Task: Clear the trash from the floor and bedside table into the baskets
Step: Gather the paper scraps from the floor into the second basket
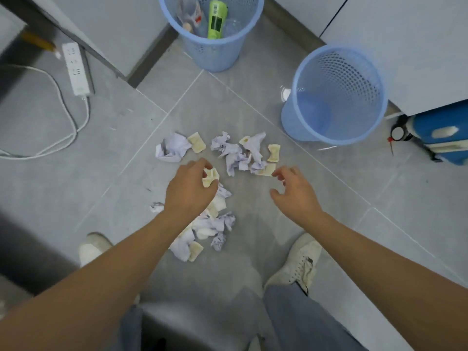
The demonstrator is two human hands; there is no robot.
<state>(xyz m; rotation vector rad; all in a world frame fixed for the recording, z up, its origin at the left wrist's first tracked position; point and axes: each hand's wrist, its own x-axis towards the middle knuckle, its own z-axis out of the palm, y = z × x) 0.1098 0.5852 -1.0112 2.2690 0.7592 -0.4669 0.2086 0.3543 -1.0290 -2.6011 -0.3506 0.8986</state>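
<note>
- You are working through the floor stage: your left hand [190,188] is pinching a pale yellow wrapper [210,176] between thumb and fingertips, just above the scattered pile.
- Your right hand [295,190] is hovering with fingers spread and curled, gripping nothing, its fingertips just beside another yellowish scrap [266,170].
- The trash is lying on the grey tile floor [354,188] between your feet and the baskets: crumpled lilac-white tissues [234,154] mixed with small yellow wrappers, in a far cluster and a nearer one partly hidden under your left forearm.
- The pieces are looking light and crushable, so a soft pinch should be enough.
- The near basket [336,95] is standing empty to your right; the far basket [211,29] is already holding a green bottle [217,20] and other waste.
- Next, you are probably needing to close the right hand on that scrap, then carry both pieces over a basket rim and let go.
- Most of the floor litter is remaining; the bedside table is not in view.
</note>
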